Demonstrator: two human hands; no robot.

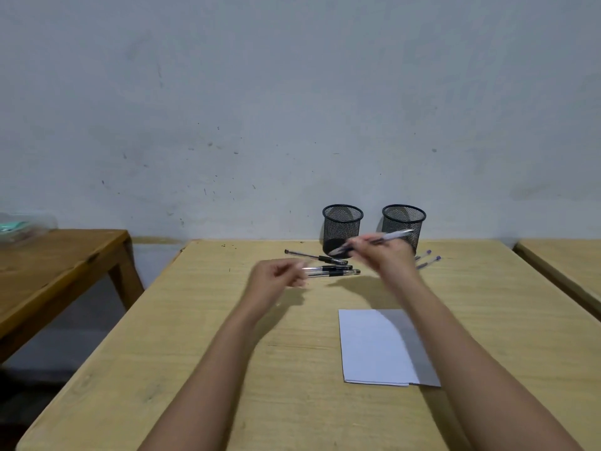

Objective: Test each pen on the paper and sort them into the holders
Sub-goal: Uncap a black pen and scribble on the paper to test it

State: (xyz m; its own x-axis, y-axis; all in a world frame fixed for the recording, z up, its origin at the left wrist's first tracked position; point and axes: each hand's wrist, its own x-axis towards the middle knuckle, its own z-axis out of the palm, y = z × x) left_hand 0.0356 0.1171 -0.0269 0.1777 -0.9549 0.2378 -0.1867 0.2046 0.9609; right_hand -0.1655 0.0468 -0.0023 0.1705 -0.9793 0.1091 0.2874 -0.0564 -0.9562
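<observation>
My right hand (387, 255) grips a clear pen (395, 236) above the table, in front of the two black mesh holders; the pen is blurred by motion. The left holder (342, 227) and right holder (404, 222) stand by the wall. My left hand (276, 276) hovers with loosely curled fingers next to black pens (331, 270) lying on the table; I cannot tell whether it holds anything. Blue-capped pens (427, 259) lie right of my right hand, partly hidden. A white folded paper (374, 346) lies nearer to me.
The light wooden table (211, 336) ends at a grey wall. A darker wooden table (48, 265) stands to the left across a gap, with a blurred clear item (22, 227) on it. Another light table edge (566, 262) shows at the right.
</observation>
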